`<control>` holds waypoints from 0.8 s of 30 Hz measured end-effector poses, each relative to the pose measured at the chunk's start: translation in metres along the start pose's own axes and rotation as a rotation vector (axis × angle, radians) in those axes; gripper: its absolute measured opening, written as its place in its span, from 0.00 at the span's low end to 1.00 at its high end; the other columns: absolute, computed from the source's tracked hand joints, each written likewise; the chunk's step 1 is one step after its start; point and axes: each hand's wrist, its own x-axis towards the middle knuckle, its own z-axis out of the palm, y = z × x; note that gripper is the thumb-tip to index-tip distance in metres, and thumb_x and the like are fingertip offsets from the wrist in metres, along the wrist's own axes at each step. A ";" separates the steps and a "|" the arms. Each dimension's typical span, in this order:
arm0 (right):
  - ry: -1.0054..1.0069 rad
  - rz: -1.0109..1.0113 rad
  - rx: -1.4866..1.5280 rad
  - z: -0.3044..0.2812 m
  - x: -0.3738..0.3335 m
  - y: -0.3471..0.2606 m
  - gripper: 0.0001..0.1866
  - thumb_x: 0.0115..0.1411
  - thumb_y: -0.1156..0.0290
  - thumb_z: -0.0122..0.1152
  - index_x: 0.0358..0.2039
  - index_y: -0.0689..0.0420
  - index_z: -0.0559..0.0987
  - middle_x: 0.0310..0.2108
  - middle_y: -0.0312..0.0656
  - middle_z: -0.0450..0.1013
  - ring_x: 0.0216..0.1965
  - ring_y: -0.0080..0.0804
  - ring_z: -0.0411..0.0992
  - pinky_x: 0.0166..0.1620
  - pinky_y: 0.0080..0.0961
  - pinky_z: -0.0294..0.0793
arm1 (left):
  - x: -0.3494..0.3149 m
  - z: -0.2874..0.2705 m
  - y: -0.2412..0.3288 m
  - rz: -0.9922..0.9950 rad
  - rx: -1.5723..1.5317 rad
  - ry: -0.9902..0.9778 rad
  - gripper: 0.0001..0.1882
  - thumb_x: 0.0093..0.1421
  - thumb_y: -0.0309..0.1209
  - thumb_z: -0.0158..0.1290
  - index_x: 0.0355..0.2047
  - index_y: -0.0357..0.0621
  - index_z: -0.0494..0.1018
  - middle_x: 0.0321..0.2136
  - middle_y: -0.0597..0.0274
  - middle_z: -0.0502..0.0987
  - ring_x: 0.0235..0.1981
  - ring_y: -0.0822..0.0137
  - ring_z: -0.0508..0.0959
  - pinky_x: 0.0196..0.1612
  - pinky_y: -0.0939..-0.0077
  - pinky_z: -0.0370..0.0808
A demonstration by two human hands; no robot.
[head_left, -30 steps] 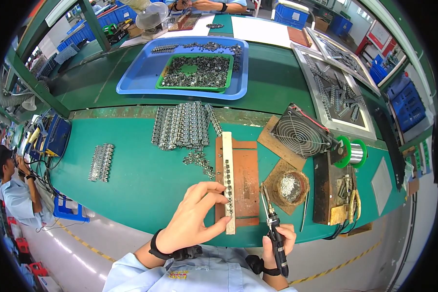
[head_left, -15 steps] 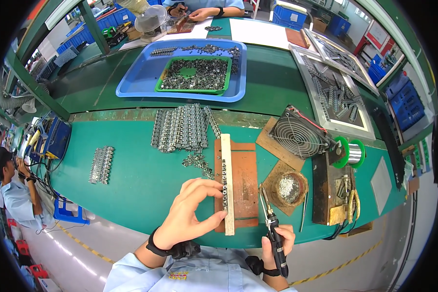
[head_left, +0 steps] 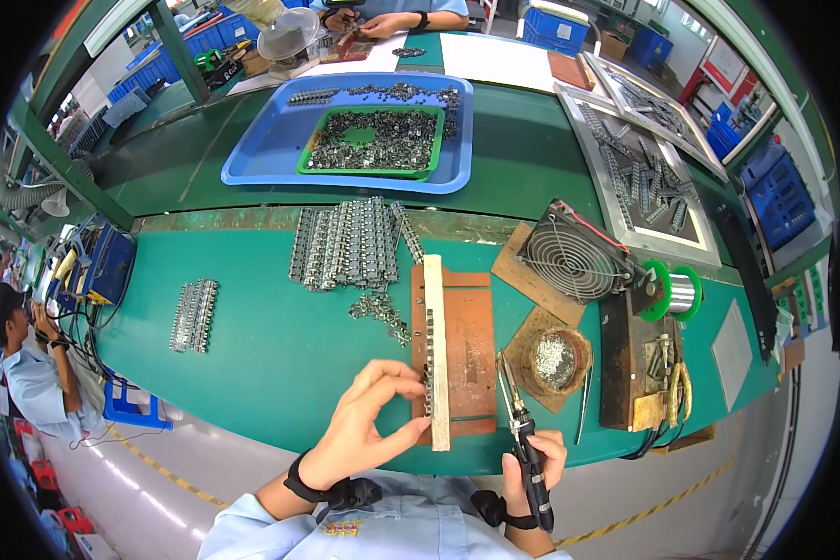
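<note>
My left hand [head_left: 359,420] is curled at a row of small metal parts [head_left: 429,345] set along the left side of a pale wooden bar [head_left: 439,355]. Its fingertips and thumb rest against the row's near part, partly hiding it. The bar lies on a reddish-brown board [head_left: 469,345]. In my right hand [head_left: 551,455] is a black soldering iron [head_left: 532,467], fingers wrapped round its handle. Its slim metal tip points away from me, just right of the board and apart from the row. Loose metal parts [head_left: 380,311] lie left of the board.
Finished-looking strips are stacked [head_left: 345,245] behind, with more strips [head_left: 194,315] at left. A blue tray [head_left: 243,168] holds a green tray [head_left: 317,171] of parts. To the right are a fan [head_left: 569,254], a round pot [head_left: 560,359], a solder spool [head_left: 681,293] and framed screens [head_left: 616,210].
My left hand has slid slightly nearer to me along the row, uncovering more of it. The bar and board have shifted very slightly. My right hand and the soldering iron stay put.
</note>
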 end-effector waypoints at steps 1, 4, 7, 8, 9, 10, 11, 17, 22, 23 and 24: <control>-0.002 0.001 0.001 0.000 0.000 0.000 0.19 0.47 0.67 0.61 0.36 0.58 0.64 0.29 0.41 0.61 0.27 0.26 0.59 0.32 0.20 0.60 | -0.003 0.002 -0.003 -0.004 -0.001 -0.001 0.13 0.44 0.26 0.56 0.33 0.39 0.70 0.34 0.57 0.70 0.34 0.65 0.71 0.38 0.76 0.67; -0.007 0.005 0.002 0.000 0.001 0.000 0.20 0.47 0.66 0.62 0.36 0.58 0.64 0.29 0.41 0.60 0.27 0.26 0.59 0.31 0.20 0.60 | -0.011 0.006 -0.013 -0.116 -0.073 -0.083 0.13 0.45 0.24 0.55 0.34 0.38 0.69 0.33 0.58 0.70 0.30 0.69 0.71 0.33 0.80 0.68; -0.015 -0.002 -0.002 -0.001 0.001 0.002 0.20 0.47 0.64 0.62 0.36 0.58 0.64 0.29 0.41 0.60 0.26 0.25 0.59 0.30 0.19 0.60 | -0.010 0.008 -0.021 -0.156 -0.147 -0.091 0.13 0.46 0.26 0.55 0.33 0.37 0.68 0.30 0.59 0.70 0.26 0.68 0.71 0.30 0.78 0.69; -0.015 0.000 -0.001 -0.002 0.000 0.002 0.20 0.47 0.64 0.62 0.36 0.58 0.64 0.29 0.41 0.60 0.26 0.25 0.59 0.30 0.19 0.60 | -0.008 0.008 -0.021 -0.173 -0.183 -0.096 0.14 0.46 0.27 0.56 0.33 0.37 0.67 0.29 0.59 0.69 0.23 0.68 0.71 0.29 0.77 0.69; -0.010 0.003 -0.005 -0.003 0.000 0.003 0.20 0.47 0.64 0.62 0.36 0.58 0.64 0.29 0.41 0.60 0.26 0.25 0.59 0.30 0.19 0.60 | -0.005 0.009 -0.017 -0.175 -0.184 -0.099 0.14 0.46 0.27 0.56 0.33 0.37 0.67 0.29 0.59 0.69 0.23 0.68 0.71 0.29 0.77 0.69; -0.005 0.007 -0.009 -0.004 -0.001 0.004 0.20 0.47 0.64 0.62 0.36 0.58 0.64 0.29 0.41 0.60 0.26 0.25 0.59 0.30 0.19 0.60 | 0.001 0.010 -0.007 -0.138 -0.002 -0.049 0.14 0.46 0.29 0.56 0.32 0.37 0.67 0.28 0.58 0.69 0.22 0.66 0.70 0.27 0.76 0.69; -0.008 0.008 -0.017 -0.002 -0.001 0.003 0.21 0.48 0.63 0.62 0.36 0.58 0.63 0.29 0.41 0.60 0.27 0.25 0.59 0.30 0.19 0.60 | 0.006 0.009 0.002 -0.102 0.173 0.009 0.14 0.46 0.30 0.56 0.30 0.37 0.66 0.27 0.58 0.68 0.22 0.65 0.70 0.25 0.75 0.69; 0.008 0.011 -0.030 -0.001 -0.006 0.006 0.21 0.48 0.63 0.62 0.36 0.57 0.63 0.29 0.41 0.60 0.26 0.24 0.60 0.29 0.18 0.62 | 0.023 0.026 0.007 0.073 0.574 0.039 0.15 0.45 0.34 0.58 0.27 0.40 0.64 0.21 0.61 0.66 0.19 0.69 0.69 0.19 0.76 0.66; 0.022 0.010 -0.020 -0.003 -0.008 0.009 0.21 0.48 0.63 0.62 0.37 0.57 0.63 0.29 0.41 0.60 0.25 0.24 0.60 0.26 0.18 0.62 | 0.021 0.021 0.003 -0.091 0.478 -0.042 0.15 0.46 0.32 0.58 0.27 0.40 0.64 0.23 0.59 0.68 0.19 0.67 0.70 0.20 0.76 0.67; 0.020 0.002 -0.019 -0.003 -0.008 0.009 0.21 0.48 0.63 0.62 0.37 0.57 0.63 0.29 0.40 0.59 0.24 0.24 0.60 0.26 0.18 0.62 | 0.020 0.015 0.003 -0.131 0.421 -0.060 0.14 0.46 0.31 0.57 0.28 0.38 0.63 0.25 0.57 0.68 0.21 0.66 0.71 0.20 0.76 0.68; 0.022 0.007 -0.018 -0.004 -0.007 0.010 0.21 0.48 0.63 0.62 0.37 0.57 0.63 0.29 0.40 0.59 0.24 0.24 0.60 0.26 0.18 0.62 | 0.019 0.011 0.002 -0.168 0.363 -0.080 0.14 0.47 0.30 0.56 0.29 0.37 0.63 0.27 0.56 0.68 0.23 0.64 0.72 0.21 0.75 0.69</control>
